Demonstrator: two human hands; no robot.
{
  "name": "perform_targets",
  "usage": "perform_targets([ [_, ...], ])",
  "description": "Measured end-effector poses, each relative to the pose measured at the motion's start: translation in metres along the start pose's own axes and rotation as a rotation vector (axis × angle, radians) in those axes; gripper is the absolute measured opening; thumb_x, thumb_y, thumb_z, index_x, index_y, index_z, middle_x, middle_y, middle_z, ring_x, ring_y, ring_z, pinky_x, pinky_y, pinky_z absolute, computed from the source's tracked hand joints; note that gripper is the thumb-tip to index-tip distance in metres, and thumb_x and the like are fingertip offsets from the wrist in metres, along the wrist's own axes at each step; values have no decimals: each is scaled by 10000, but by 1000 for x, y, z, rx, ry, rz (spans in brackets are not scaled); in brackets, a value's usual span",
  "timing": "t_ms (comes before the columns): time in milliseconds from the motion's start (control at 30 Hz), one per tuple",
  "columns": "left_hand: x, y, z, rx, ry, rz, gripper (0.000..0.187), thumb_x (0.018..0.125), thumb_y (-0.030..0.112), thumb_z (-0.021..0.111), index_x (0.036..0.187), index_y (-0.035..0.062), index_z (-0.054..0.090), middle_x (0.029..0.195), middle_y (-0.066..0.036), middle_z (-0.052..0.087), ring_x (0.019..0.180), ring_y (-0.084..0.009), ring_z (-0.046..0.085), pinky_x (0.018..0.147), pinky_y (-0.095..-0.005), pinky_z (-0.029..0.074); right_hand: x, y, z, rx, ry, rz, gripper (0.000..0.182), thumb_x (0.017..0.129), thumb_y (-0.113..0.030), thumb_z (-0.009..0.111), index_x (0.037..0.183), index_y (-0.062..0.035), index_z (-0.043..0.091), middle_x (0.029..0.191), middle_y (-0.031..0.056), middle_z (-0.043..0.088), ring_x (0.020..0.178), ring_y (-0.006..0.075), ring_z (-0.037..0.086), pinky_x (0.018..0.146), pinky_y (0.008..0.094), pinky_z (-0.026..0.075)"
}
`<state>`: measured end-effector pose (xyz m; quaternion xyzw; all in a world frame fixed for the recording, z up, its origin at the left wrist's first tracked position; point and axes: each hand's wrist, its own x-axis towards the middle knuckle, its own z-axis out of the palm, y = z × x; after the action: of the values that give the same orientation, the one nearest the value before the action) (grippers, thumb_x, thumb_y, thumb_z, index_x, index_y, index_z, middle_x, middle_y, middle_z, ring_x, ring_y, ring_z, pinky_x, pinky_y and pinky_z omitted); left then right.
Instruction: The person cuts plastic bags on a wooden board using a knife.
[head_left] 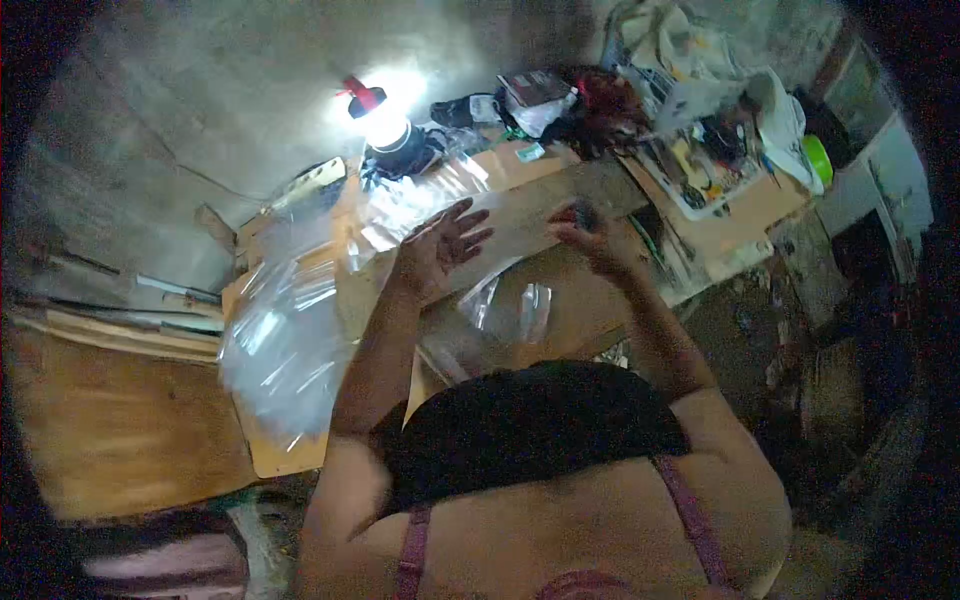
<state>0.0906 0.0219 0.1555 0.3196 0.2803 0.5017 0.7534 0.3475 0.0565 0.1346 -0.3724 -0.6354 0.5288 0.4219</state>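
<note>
My left hand (450, 247) is held palm up above a wooden board (510, 225), its fingers spread and nothing in them. To its right, my right hand (592, 238) has its fingers curled around a small dark thing (581, 212) too blurred to name. Below the hands, near my lap, lie a clear plastic strip (481, 303) and another clear plastic piece (535, 311). A heap of clear plastic packets (290, 350) spreads over the left side of the work surface. More shiny clear packets (420, 195) lie beyond my left hand, under the light.
A bright lamp (388, 132) with a red top stands at the back. Behind the board are a dark box (538, 90) and piled bags. On the right, a white tray (712, 208) holds small tools, near a green round container (818, 160). Wooden planks (120, 335) lie left.
</note>
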Motion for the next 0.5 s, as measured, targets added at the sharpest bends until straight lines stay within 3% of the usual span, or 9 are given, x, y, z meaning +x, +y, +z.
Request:
perform_targets([
  [100, -12, -7, 9, 87, -23, -81, 530, 844, 356, 380, 1243, 20, 284, 1216, -181, 388, 1029, -311, 465, 831, -392, 406, 8, -16, 40, 139, 58, 2, 388, 694, -181, 668, 979, -37, 448, 830, 84, 557, 731, 160, 546, 629, 294, 452],
  [167, -20, -9, 13, 90, 12, -132, 480, 870, 340, 323, 1214, 5, 338, 1174, -168, 442, 1012, -269, 491, 820, -338, 417, 13, -15, 47, -94, -50, 63, 456, 695, -156, 662, 1050, -36, 403, 817, 80, 574, 788, 150, 542, 691, 288, 434],
  [233, -24, -13, 5, 136, 9, -149, 501, 869, 391, 299, 1220, 36, 345, 1167, -151, 453, 991, -273, 504, 806, -347, 422, 9, -2, 54, -84, -35, 57, 457, 693, -152, 662, 1048, -33, 401, 813, 84, 575, 785, 156, 544, 692, 296, 435],
  [300, -30, -19, 2, -33, 36, -205, 530, 861, 439, 276, 1232, 65, 341, 1151, -140, 470, 967, -278, 517, 792, -353, 425, 6, 7, 60, -78, -26, 54, 458, 690, -148, 661, 1047, -30, 399, 810, 88, 575, 782, 162, 546, 693, 303, 435],
  [367, -31, -28, -6, -113, 73, -258, 530, 860, 457, 253, 1221, 81, 350, 1143, -132, 478, 950, -284, 525, 769, -356, 436, 0, 14, 65, 142, 43, 166, 478, 657, -138, 695, 1034, -50, 415, 815, 104, 562, 727, 177, 548, 635, 309, 447],
  [500, -34, -50, -26, -328, 125, -255, 506, 869, 430, 229, 1195, 53, 320, 1148, -169, 458, 975, -314, 508, 757, -387, 457, -6, 9, 72, 11, 73, 275, 494, 631, -149, 712, 1023, -53, 428, 812, 105, 554, 758, 177, 537, 640, 309, 440],
])
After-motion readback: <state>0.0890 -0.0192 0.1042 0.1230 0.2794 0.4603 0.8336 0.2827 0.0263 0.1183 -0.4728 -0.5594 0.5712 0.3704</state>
